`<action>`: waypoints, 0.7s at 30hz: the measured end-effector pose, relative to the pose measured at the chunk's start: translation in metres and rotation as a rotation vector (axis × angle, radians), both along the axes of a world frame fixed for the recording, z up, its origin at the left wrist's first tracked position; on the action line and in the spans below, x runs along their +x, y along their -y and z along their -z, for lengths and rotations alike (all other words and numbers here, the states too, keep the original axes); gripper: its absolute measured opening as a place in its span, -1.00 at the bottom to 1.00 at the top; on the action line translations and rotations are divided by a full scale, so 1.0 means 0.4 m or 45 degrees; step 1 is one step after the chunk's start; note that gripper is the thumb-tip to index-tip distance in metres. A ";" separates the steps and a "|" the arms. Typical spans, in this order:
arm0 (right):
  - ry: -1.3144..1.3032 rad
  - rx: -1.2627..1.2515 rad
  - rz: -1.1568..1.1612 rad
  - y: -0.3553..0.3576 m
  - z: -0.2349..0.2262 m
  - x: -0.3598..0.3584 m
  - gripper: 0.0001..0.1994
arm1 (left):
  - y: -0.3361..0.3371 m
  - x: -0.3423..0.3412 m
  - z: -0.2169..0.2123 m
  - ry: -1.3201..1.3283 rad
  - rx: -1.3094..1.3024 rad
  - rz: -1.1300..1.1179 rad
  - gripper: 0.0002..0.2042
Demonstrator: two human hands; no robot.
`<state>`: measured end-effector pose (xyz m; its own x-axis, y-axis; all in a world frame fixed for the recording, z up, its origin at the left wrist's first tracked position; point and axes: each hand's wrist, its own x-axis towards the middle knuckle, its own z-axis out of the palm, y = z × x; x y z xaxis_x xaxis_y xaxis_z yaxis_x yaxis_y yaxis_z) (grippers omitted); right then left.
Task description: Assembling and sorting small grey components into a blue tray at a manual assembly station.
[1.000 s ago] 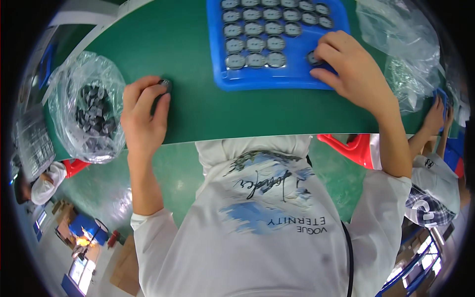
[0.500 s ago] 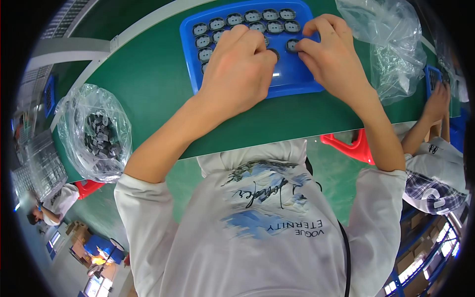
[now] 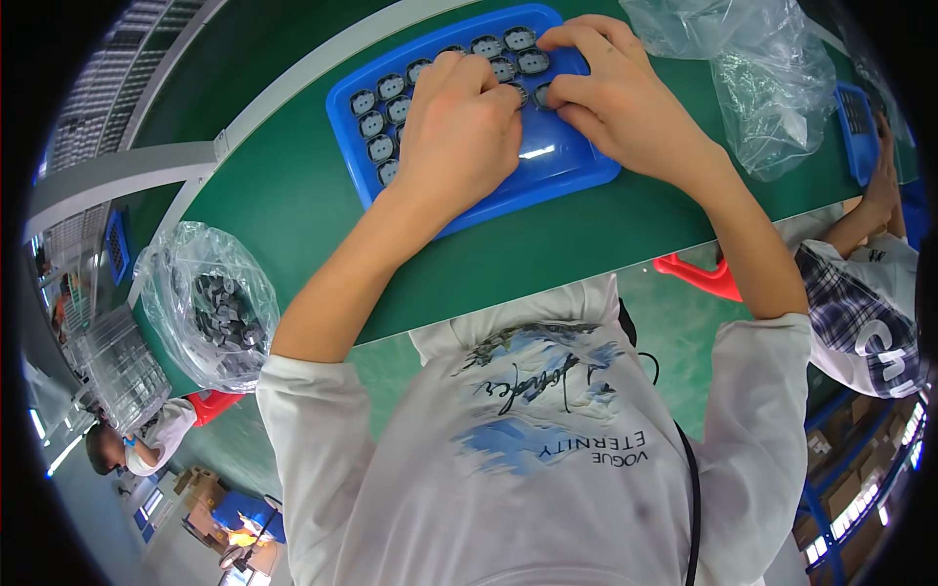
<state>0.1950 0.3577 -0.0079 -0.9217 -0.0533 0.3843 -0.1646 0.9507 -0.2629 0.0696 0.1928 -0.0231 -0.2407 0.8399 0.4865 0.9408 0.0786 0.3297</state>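
Blue tray (image 3: pixel 576 176) under both hands; parts bag (image 3: pixel 210 308) well left.

We count two hands of our own, the left hand (image 3: pixel 459 132) and the right hand (image 3: pixel 616 98), both over one blue tray (image 3: pixel 547 181). About eleven round grey parts (image 3: pixel 376 122) show in the tray's pockets beside our left hand; more are hidden under our fingers. One clear bag of grey parts (image 3: pixel 210 303) lies well left of our left hand, one empty clear bag (image 3: pixel 772 78) right of our right hand, and one second blue tray (image 3: pixel 855 122) beyond it
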 end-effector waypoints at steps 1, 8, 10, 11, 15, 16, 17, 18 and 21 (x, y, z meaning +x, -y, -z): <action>-0.004 -0.004 -0.010 -0.002 0.000 -0.004 -0.88 | 0.001 -0.002 -0.002 -0.004 0.000 0.000 -0.97; 0.008 -0.037 -0.001 -0.002 0.004 -0.019 -0.89 | 0.007 -0.010 -0.008 0.068 -0.074 -0.019 -0.91; -0.014 -0.061 0.001 -0.010 0.020 -0.022 -0.89 | 0.003 -0.012 -0.012 0.069 -0.089 -0.021 -0.90; -0.028 -0.086 0.007 -0.016 0.027 -0.025 -0.89 | -0.001 -0.014 -0.012 0.085 -0.056 -0.011 -0.92; -0.039 -0.131 0.002 -0.027 0.028 -0.033 -0.88 | -0.009 -0.020 -0.012 0.113 -0.020 0.013 -0.95; -0.023 -0.140 0.003 -0.030 0.019 -0.030 -0.88 | -0.013 -0.020 -0.017 0.123 -0.013 0.028 -0.94; -0.008 -0.153 -0.004 -0.031 0.013 -0.029 -0.87 | -0.013 -0.019 -0.019 0.086 0.003 0.025 -0.94; -0.007 -0.179 -0.021 -0.032 0.004 -0.026 -0.84 | -0.011 -0.017 -0.023 0.100 -0.015 0.030 -0.93; -0.022 -0.252 -0.085 -0.030 0.007 -0.032 -0.77 | 0.009 -0.022 -0.011 0.128 0.025 0.055 -0.89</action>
<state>0.1822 0.3698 -0.0107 -0.9119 -0.0357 0.4090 -0.2315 0.8675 -0.4403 0.0607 0.1894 -0.0188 -0.2528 0.8412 0.4780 0.9051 0.0311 0.4240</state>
